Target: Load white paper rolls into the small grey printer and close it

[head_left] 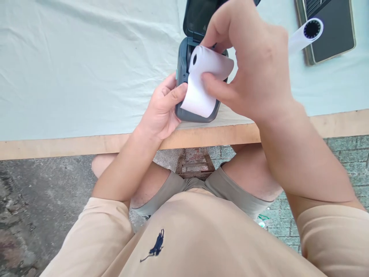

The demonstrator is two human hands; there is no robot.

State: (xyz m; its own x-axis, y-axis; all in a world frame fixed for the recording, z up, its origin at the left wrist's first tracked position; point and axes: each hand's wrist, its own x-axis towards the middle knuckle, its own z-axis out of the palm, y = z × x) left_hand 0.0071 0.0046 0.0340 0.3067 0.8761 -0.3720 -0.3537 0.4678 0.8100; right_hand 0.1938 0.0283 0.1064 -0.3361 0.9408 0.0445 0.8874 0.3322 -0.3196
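Observation:
A small dark grey label printer (198, 117) lies near the table's front edge with its lid (198, 19) swung up. My left hand (165, 105) grips the printer's left side, thumb on top by the paper. Over the printer's bay is a white paper roll (211, 61), its dark core end facing left and a loose strip hanging toward me. My right hand (250, 65) pinches this roll from the right, fingers behind it and thumb on the strip. Whether the roll rests in the bay or just above it, I cannot tell.
At the right, a second white roll (298, 39) with a dark core leans by a dark phone-like device (334, 34). A pale cloth (86, 69) covers the table, and a wooden edge (213, 135) runs along its front. Below is a wooden stool (195, 165).

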